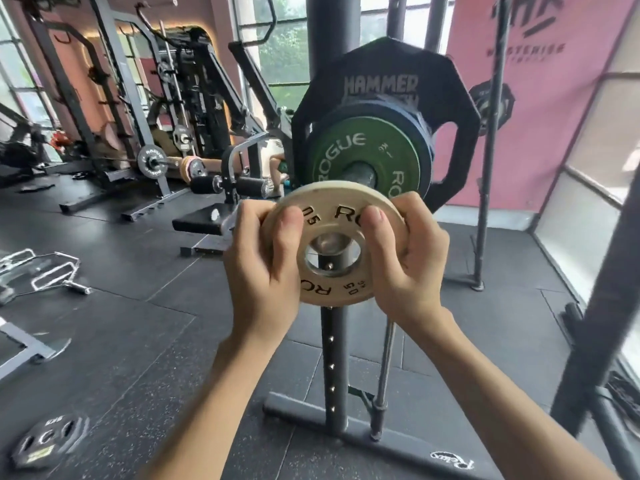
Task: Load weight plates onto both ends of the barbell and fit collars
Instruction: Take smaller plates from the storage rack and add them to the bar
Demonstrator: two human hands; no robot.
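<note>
the bar end [358, 174] already carries a green plate [367, 161], a blue plate [420, 129] behind it and a big black plate [384, 81] farthest back. just near of the bar tip, a small white plate [332, 251] is held upright, its hole showing the stand post [334, 358] behind. the left hand [263, 258] and right hand [405, 258] clamp its left and right edges, thumbs across the near face, fingers curled behind. both forearms reach up from the near edge.
</note>
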